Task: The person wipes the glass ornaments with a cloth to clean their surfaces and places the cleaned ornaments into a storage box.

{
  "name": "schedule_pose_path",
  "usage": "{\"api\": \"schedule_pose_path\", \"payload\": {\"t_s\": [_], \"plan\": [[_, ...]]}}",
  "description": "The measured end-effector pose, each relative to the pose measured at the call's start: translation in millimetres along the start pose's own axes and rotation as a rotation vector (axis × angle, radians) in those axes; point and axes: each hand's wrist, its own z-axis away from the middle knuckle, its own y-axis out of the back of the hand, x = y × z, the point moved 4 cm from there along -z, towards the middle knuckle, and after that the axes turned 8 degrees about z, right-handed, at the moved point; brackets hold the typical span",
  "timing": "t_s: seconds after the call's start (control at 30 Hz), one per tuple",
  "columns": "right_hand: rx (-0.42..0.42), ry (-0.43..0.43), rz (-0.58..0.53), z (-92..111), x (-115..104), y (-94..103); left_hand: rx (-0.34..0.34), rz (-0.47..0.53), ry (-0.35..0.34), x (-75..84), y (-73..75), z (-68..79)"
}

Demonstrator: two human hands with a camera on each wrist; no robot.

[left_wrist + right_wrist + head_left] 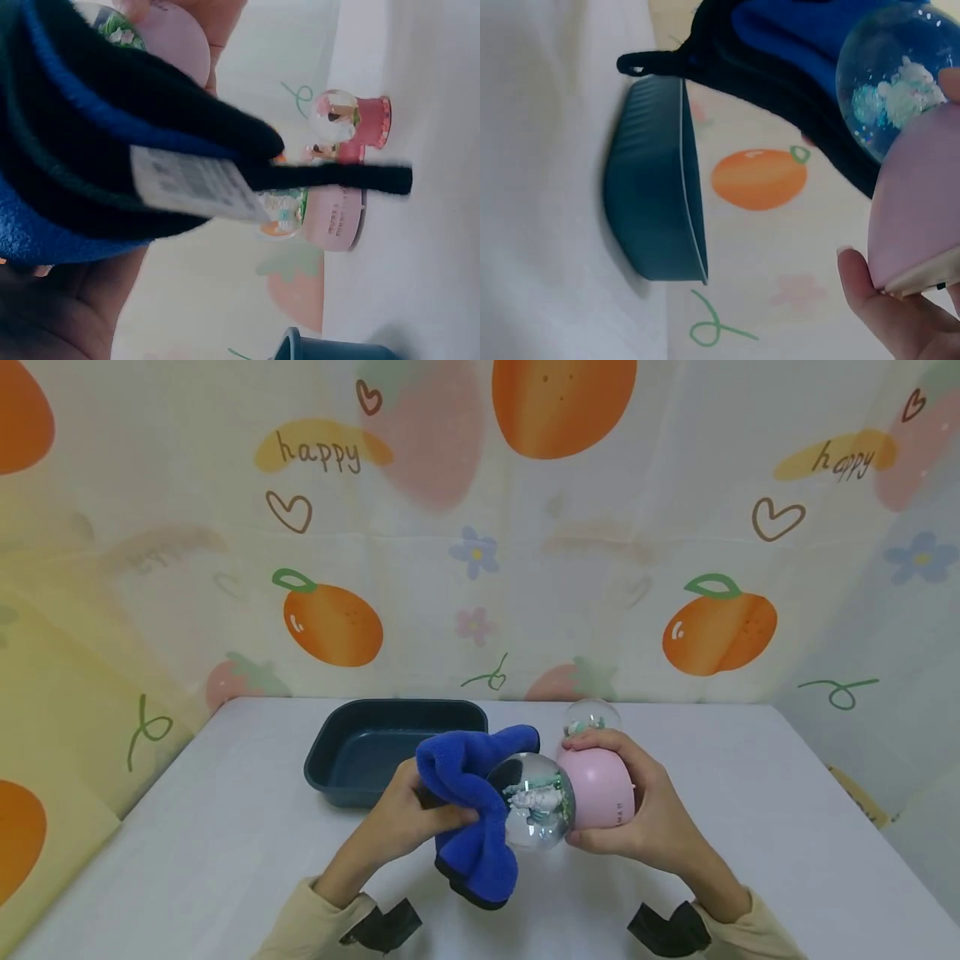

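Observation:
My left hand (397,822) grips a plush blue cloth (472,777) with black edging, its thumb across the front. In the left wrist view a white label (191,184) and a black loop (352,178) hang from the cloth. A snow globe (600,789) with a pink base lies on its side in my right hand (660,814), the fingers over the base and the thumb beneath. Its clear ball, with a white figure and green bits inside, points left against the cloth. In the right wrist view the thumb and fingers hold the pink base (919,187).
A dark teal tray (341,777) stands on the white table (225,877) behind my left hand. Beyond my right hand rises the ball of another snow globe (603,717). The left wrist view shows a smaller globe with a deep pink base (371,124) beside a pale pink one (337,221).

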Motion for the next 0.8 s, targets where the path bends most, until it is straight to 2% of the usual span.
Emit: {"api": "schedule_pose_path", "payload": {"t_s": [0.1, 0.23, 0.43, 0.57, 0.7, 0.8], "plan": [[0.017, 0.000, 0.015, 0, 0, -1.0, -0.057, 0.022, 0.052, -0.2, -5.6, 0.9], [0.043, -0.029, 0.028, 0, 2, -2.7, -0.081, -0.037, 0.098, 1.9, -14.9, 0.4], [0.049, -0.080, 0.001, 0, 6, -3.9, -0.038, -0.114, 0.010, 7.7, -17.9, -1.5], [0.039, -0.064, -0.009, 0, 5, -1.9, 0.006, -0.141, -0.027, 9.7, -10.8, -0.2], [0.030, -0.041, -0.014, 1, 4, -0.2, 0.030, -0.159, -0.104, 11.3, -3.8, 1.1], [0.025, -0.034, -0.021, 1, 3, 0.0, 0.028, -0.170, -0.101, 12.8, -1.2, 1.2]]}}
